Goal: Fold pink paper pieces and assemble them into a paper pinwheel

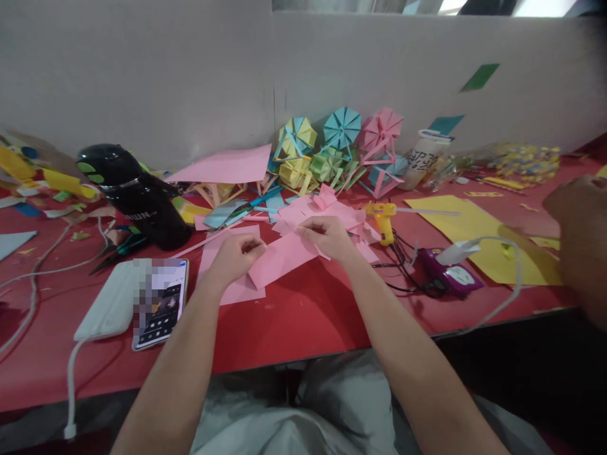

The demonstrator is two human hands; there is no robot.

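A pink paper strip (283, 258) spans the space between my hands above the red table. My left hand (238, 254) is closed at its left end, with the thumb and fingertips together. The strip's upper right end is pinched in my right hand (325, 235). Beneath the strip and my left hand lies a flat pink sheet (241, 294). Just behind my right hand is a pile of pink paper pieces (339, 212), partly hidden by that hand.
A phone (165, 303), a white power bank (111, 300) and a black bottle (135, 199) are on the left. Right of my hands are a yellow glue gun (383, 221), a purple power socket (448, 275) and yellow paper (493, 243). Folded paper wheels (342, 128) stand behind. Another person's arm (581, 234) is far right.
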